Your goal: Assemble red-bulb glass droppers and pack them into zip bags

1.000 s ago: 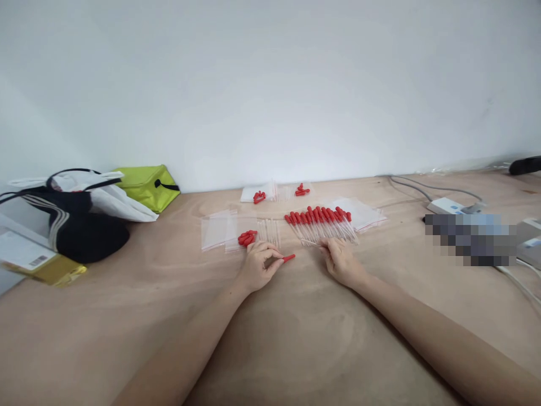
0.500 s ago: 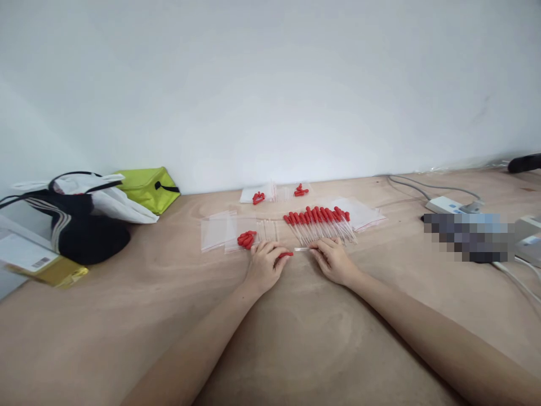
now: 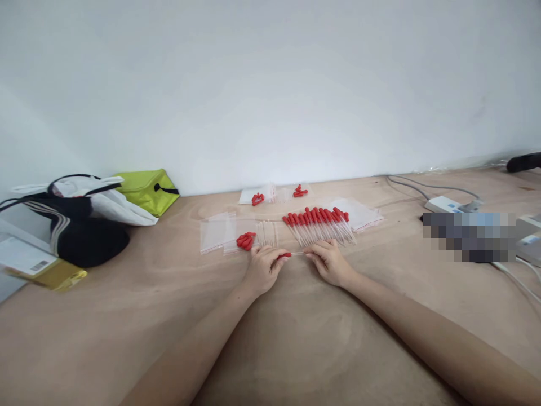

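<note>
My left hand (image 3: 262, 270) pinches a red rubber bulb (image 3: 284, 255), its open end pointing right. Between the fingers of my right hand (image 3: 330, 264) is a thin clear glass tube (image 3: 298, 253), whose tip meets the bulb or lies right at its mouth; I cannot tell whether it is inside. Just beyond my left hand are a small pile of red bulbs (image 3: 245, 241) and several loose glass tubes (image 3: 267, 230). Past my right hand lies a row of droppers (image 3: 316, 216), red bulbs on clear tubes, side by side with the bulbs away from me.
Clear zip bags (image 3: 213, 232) lie at left, more bags (image 3: 361, 215) at right. Farther back are small groups of red bulbs (image 3: 300, 191) on bags. A black cap (image 3: 91, 242) and green pouch (image 3: 147, 190) sit left; a power strip (image 3: 443, 204) with cables is right.
The gap between bulb and tube has closed: my right hand has moved slightly left with the tube, up to the bulb. My left hand keeps its pinch, nearly still.
</note>
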A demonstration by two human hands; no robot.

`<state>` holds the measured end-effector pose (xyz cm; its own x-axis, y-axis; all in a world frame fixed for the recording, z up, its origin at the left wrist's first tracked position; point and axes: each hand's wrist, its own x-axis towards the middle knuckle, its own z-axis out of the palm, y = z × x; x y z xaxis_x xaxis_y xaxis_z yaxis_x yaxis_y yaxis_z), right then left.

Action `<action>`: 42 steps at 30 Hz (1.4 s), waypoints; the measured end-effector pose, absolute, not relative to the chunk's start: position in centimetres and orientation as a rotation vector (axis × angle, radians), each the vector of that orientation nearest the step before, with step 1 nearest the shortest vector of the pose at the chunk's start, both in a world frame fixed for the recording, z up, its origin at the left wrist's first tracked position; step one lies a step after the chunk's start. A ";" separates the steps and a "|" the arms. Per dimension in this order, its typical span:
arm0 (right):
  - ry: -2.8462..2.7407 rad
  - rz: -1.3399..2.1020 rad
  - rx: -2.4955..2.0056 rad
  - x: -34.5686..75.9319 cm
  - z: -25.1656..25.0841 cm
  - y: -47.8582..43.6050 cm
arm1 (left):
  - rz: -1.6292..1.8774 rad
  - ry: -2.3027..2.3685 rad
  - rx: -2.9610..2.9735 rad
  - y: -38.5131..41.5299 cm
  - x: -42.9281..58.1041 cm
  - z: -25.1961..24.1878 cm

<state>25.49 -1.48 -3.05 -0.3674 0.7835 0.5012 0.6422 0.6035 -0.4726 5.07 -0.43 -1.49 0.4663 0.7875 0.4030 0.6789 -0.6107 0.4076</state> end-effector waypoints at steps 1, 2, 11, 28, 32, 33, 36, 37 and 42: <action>-2.133 0.253 -1.105 25.5 -3.1 -1.4 | 0.841 1.274 2.518 -0.4 5.0 -1.5; -2.145 0.253 -1.086 25.5 -3.1 -1.3 | 0.841 1.266 2.514 -0.4 5.0 -1.6; -2.214 0.196 -1.030 25.6 -3.0 -0.8 | 0.860 1.107 2.497 -0.3 4.9 -1.8; -2.242 0.211 -1.145 23.7 -2.4 -2.1 | 0.850 1.114 2.502 -0.5 4.9 -1.4; -2.219 0.296 -1.150 23.3 -2.4 -1.9 | 0.885 1.111 2.495 -0.4 5.0 -1.4; -2.222 0.308 -1.149 23.2 -2.4 -1.9 | 0.887 1.130 2.486 -0.4 5.1 -1.4; -2.259 0.230 -1.177 23.1 -2.0 -1.8 | 0.890 1.229 2.439 -0.1 5.1 -1.5; -2.283 0.162 -1.197 23.1 -1.8 -1.7 | 0.891 1.261 2.427 0.0 5.0 -1.5; -2.307 -0.026 -1.362 23.1 -0.7 -1.1 | 1.094 1.497 2.433 0.9 4.0 -1.2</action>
